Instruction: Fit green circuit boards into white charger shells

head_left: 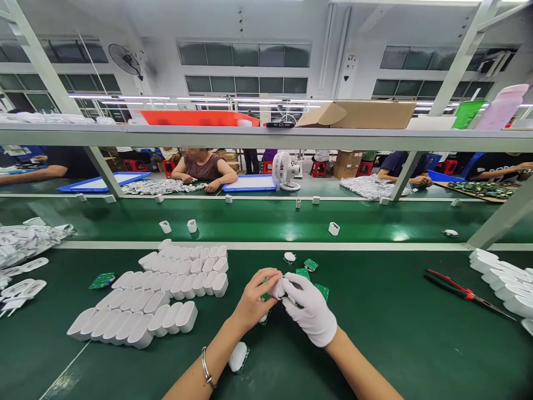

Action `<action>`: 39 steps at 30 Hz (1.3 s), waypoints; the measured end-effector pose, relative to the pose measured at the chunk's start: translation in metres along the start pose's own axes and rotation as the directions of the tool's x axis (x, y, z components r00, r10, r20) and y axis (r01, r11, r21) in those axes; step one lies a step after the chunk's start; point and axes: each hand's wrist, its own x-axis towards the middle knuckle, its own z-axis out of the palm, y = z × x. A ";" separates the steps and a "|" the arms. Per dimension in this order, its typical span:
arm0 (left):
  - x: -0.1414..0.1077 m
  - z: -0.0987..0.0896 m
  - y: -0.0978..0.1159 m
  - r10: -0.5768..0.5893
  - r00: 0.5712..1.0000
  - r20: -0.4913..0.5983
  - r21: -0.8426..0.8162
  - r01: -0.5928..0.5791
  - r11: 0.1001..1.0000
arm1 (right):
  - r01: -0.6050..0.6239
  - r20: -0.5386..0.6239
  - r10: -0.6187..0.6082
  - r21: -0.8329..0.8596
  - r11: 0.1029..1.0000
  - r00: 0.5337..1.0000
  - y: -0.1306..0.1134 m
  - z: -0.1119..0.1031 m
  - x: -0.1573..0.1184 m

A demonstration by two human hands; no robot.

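My bare left hand (255, 303), with a silver bangle at the wrist, pinches a small white plastic housing (276, 289) over the middle of the green bench. My right hand (310, 312), in a white glove, closes on the housing's other side. Fingers cover much of the piece. Around them lie several green circuit boards (322, 291), some partly hidden by the hands. A board with a white part on top (239, 357) rests near my left forearm. To the left stand rows of white oval housings (139, 330).
Red-handled pliers (468, 294) lie at the right, near more white housings (516, 303). Flat white parts (25, 289) are heaped at the far left. Beyond, a green conveyor belt (258, 225) carries scattered white pieces. A shelf (266, 136) spans overhead, and co-workers sit opposite.
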 end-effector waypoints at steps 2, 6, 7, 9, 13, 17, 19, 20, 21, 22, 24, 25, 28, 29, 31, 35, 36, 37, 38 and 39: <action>0.001 0.001 0.005 -0.067 0.998 -0.010 -0.050 0.066 0.997 | -0.108 0.015 0.107 0.139 0.984 0.994 -0.005 0.002 -0.001; 0.003 0.002 0.016 -0.139 0.990 0.028 -0.164 0.141 0.976 | -0.455 0.268 0.369 0.580 0.676 0.890 -0.005 0.006 -0.001; 0.004 0.002 0.018 -0.142 0.989 0.047 -0.182 0.148 0.972 | -0.508 0.329 0.388 0.595 0.622 0.861 -0.004 0.006 -0.001; 0.005 0.002 0.020 -0.183 0.979 0.093 -0.211 0.199 0.957 | -0.550 0.344 0.430 0.552 0.626 0.835 -0.003 0.009 0.001; 0.004 0.004 0.021 -0.377 0.898 0.226 -0.312 0.433 0.846 | -0.519 0.192 0.489 0.454 0.725 0.851 -0.005 0.014 0.003; 0.000 0.013 0.022 -0.517 0.769 0.377 -0.572 0.632 0.523 | -0.525 0.133 0.509 0.274 0.806 0.851 -0.006 0.005 0.007; -0.002 0.017 0.022 -0.558 0.738 0.379 -0.713 0.617 0.332 | -0.529 0.104 0.521 0.080 0.845 0.847 -0.005 -0.011 0.005; -0.002 0.018 0.021 -0.584 0.730 0.356 -0.775 0.580 0.252 | -0.536 0.108 0.538 -0.050 0.843 0.836 -0.004 -0.020 0.002; -0.001 0.018 0.021 -0.608 0.722 0.331 -0.823 0.536 0.189 | -0.542 0.133 0.570 -0.200 0.816 0.811 -0.003 -0.030 -0.004; 0.000 0.017 0.019 -0.629 0.714 0.307 -0.858 0.493 0.142 | -0.539 0.163 0.615 -0.346 0.768 0.771 -0.001 -0.037 -0.011; 0.002 0.014 0.016 -0.655 0.707 0.267 -0.894 0.435 0.105 | -0.466 0.196 0.704 -0.624 0.627 0.683 0.001 -0.048 -0.029; 0.003 0.012 0.015 -0.664 0.705 0.249 -0.897 0.427 0.116 | -0.422 0.192 0.731 -0.709 0.564 0.654 0.003 -0.049 -0.038; 0.005 0.004 0.010 -0.678 0.701 0.221 -0.838 0.492 0.235 | -0.386 0.157 0.738 -0.770 0.508 0.657 0.003 -0.047 -0.055; 0.005 0.001 0.010 -0.671 0.707 0.225 -0.790 0.536 0.299 | -0.375 0.154 0.734 -0.779 0.502 0.662 0.001 -0.046 -0.055; 0.005 -0.003 0.009 -0.637 0.734 0.234 -0.663 0.600 0.447 | -0.372 0.159 0.698 -0.752 0.544 0.698 -0.007 -0.044 -0.045; 0.006 -0.010 0.009 -0.548 0.790 0.274 -0.466 0.608 0.643 | -0.344 0.126 0.475 -0.534 0.773 0.871 -0.025 -0.040 -0.006; 0.006 -0.011 0.008 -0.529 0.791 0.309 -0.455 0.611 0.648 | -0.289 0.128 0.394 -0.486 0.825 0.910 -0.027 -0.039 0.003; 0.006 -0.011 0.007 -0.511 0.786 0.347 -0.452 0.618 0.643 | -0.211 0.150 0.305 -0.448 0.869 0.940 -0.028 -0.037 0.011; 0.006 -0.012 0.005 -0.494 0.781 0.383 -0.455 0.625 0.635 | -0.114 0.194 0.208 -0.409 0.906 0.959 -0.028 -0.036 0.018; 0.006 -0.012 0.004 -0.479 0.777 0.410 -0.460 0.629 0.626 | -0.015 0.254 0.116 -0.369 0.929 0.960 -0.028 -0.034 0.024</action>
